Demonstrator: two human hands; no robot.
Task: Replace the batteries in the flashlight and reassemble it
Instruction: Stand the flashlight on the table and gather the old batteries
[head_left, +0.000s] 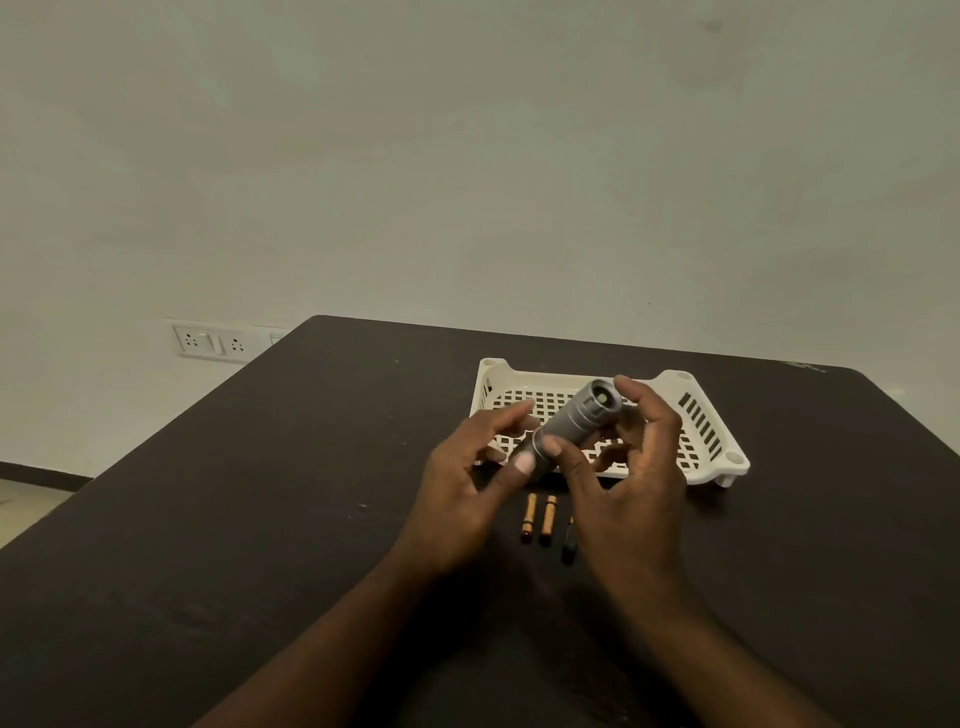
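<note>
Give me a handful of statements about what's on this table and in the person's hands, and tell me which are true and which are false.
1. Both hands hold the grey flashlight above the table. True: the left hand grips its lower end and the right hand its upper part.
2. The white basket is full of batteries. False: no batteries show in it.
3. Two gold batteries lie side by side on the table, nearer the person than the basket. True.
4. The flashlight lies flat inside the basket. False: it is held up, tilted, in front of the basket.
5. A wall socket panel sits to the left, beyond the table. True.
</note>
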